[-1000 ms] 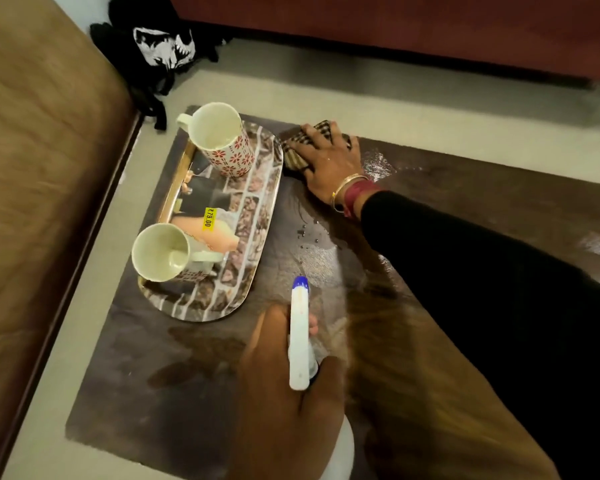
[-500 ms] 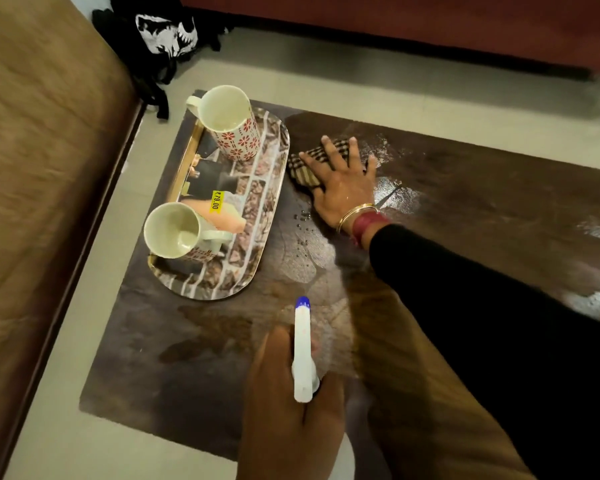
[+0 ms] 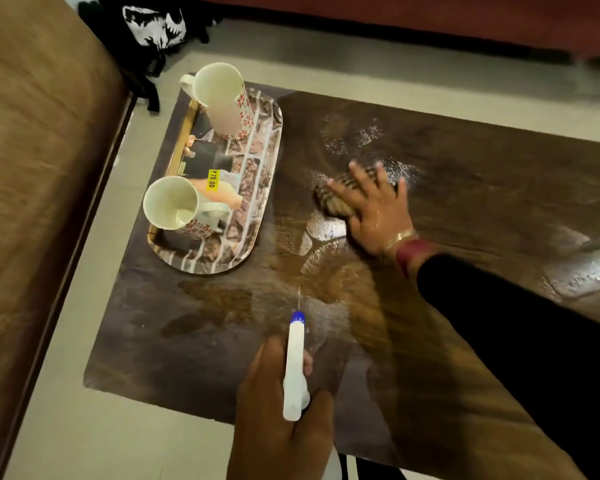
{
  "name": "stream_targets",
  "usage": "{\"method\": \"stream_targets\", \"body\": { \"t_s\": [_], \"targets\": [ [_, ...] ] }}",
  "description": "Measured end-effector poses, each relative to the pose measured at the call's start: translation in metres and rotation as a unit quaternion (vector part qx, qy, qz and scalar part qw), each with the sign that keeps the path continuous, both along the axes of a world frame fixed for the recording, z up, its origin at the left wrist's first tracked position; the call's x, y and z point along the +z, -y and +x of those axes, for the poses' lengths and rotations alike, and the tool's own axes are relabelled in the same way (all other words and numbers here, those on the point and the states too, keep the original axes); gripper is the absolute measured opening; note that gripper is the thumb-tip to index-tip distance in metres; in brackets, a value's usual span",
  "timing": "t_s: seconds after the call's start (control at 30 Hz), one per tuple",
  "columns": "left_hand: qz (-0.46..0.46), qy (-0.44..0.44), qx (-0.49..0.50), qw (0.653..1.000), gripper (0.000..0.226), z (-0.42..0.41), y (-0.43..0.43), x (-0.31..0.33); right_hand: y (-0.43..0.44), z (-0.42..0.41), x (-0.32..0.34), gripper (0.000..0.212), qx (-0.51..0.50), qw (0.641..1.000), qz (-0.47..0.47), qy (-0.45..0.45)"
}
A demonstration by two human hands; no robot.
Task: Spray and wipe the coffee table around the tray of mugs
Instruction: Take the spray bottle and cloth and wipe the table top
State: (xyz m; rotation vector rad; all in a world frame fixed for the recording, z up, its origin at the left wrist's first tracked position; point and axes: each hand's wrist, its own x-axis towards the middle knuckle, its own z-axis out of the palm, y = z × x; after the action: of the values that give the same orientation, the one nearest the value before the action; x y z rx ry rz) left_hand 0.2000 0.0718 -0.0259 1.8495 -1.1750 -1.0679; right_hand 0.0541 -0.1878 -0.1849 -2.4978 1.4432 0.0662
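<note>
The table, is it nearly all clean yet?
Partly. The coffee table is wet and streaky beside the tray, so spraying there looks done. The right hand presses the cloth there; the left hand holds the spray bottle. The near-left corner looks dry and unwiped.

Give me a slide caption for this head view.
Right hand wipes wet table with cloth; left hand holds sprayer.

Black sleeve point(image 3: 520, 327), gold bangle point(image 3: 399, 236), red bangle point(image 3: 409, 254)
</note>
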Motion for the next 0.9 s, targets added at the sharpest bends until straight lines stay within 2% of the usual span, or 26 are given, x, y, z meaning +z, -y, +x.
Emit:
{"method": "stream_targets", "body": {
  "t_s": [0.07,0.1,0.2,0.3,0.43,0.53,0.6,0.67,0.77,0.83,0.9],
  "targets": [
    [-0.013,0.013,0.003,1.000,0.029,-0.005,-0.005,-0.002,0.037,0.008,0.012,0.070,-0.112,0.994,0.019,0.007],
    [-0.013,0.016,-0.001,1.000,0.030,-0.007,-0.009,-0.002,0.035,0.011,0.013,0.068,-0.125,0.992,0.019,0.006],
    [-0.027,0.039,0.000,0.999,0.030,-0.013,-0.012,-0.002,-0.021,0.017,0.007,0.073,-0.051,0.998,0.017,0.015],
    [-0.090,0.096,0.037,0.991,0.036,-0.021,-0.020,-0.003,-0.108,0.015,0.006,0.076,0.046,0.998,0.015,0.045],
    [-0.063,0.079,0.055,0.993,0.042,-0.026,-0.031,0.004,-0.227,-0.003,-0.005,0.067,0.176,0.982,0.018,0.063],
    [-0.038,0.046,0.059,0.996,0.030,-0.021,-0.047,0.005,-0.231,-0.020,-0.010,0.073,0.205,0.976,0.011,0.067],
    [-0.017,0.048,0.056,0.997,0.025,-0.016,-0.062,0.004,-0.203,-0.014,-0.007,0.079,0.145,0.988,0.006,0.045],
    [-0.017,0.062,0.031,0.997,0.022,-0.015,-0.073,0.004,-0.164,0.002,-0.001,0.079,0.029,0.999,0.008,0.031],
    [-0.049,0.097,0.037,0.993,0.024,-0.017,-0.079,0.001,-0.139,0.031,0.007,0.075,-0.116,0.992,0.037,0.035],
    [-0.023,0.079,0.039,0.996,0.021,-0.019,-0.083,0.002,-0.164,0.042,0.008,0.076,-0.102,0.993,0.030,0.041],
    [-0.010,0.064,0.038,0.997,0.022,-0.023,-0.088,0.001,-0.216,0.043,0.005,0.075,-0.030,0.998,0.021,0.041]
  ]
}}
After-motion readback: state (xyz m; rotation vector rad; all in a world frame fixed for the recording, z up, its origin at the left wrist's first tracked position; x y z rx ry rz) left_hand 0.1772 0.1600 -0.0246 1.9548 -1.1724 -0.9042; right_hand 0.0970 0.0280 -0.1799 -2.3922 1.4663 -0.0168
